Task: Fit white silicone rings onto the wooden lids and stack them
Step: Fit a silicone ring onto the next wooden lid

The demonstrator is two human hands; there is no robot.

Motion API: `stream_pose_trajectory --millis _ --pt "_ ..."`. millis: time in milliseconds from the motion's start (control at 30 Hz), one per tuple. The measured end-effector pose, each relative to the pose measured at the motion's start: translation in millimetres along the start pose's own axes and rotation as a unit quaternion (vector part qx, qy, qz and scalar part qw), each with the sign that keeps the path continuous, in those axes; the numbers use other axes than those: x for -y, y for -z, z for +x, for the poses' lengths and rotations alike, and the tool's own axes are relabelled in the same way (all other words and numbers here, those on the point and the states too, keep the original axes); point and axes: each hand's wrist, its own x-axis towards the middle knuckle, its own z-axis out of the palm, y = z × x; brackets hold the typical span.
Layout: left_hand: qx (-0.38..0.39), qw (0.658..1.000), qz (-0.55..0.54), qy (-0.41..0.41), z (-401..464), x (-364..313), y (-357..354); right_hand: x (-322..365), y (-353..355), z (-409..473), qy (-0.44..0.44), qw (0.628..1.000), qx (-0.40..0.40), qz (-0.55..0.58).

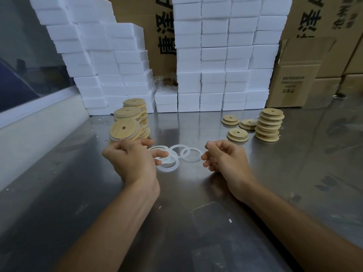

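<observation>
Steel table (196, 213), both hands near centre, either side of a loose cluster of rings (176, 156).

Left hand (129, 160): fingers loosely curled, index and thumb reaching over the nearest rings; whether it pinches one, cannot tell. Right hand (224, 158): fingers loosely curled, nothing held, just right of the rings.

Rings lie flat between the hands, probably for quick picking.

Far left: ringed lids (125, 128) in leaning stacks, white edges showing; likely the finished side. Far right: bare lids (269, 124), one tall stack and three short ones, likely supply.

Behind: foam blocks (216, 55) stacked, cartons (294, 83). Contents of the cartons hidden.
</observation>
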Motion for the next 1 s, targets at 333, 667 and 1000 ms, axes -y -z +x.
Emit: stream_pose_trajectory --millis 333,667,1000 --pt "0.047 0.998 0.020 -0.045 -16.3 7.0 -1.2 -4.1 1.2 3.4 0.008 1.000 0.002 -0.001" --pt "0.294 0.749 0.500 -0.321 -14.2 33.1 16.1 -15.7 17.9 32.2 0.029 0.989 -0.128 -0.075" --pt "0.257 0.721 0.572 -0.293 -8.7 32.6 16.8 -22.4 36.8 92.7 0.039 0.920 -0.211 -0.329"
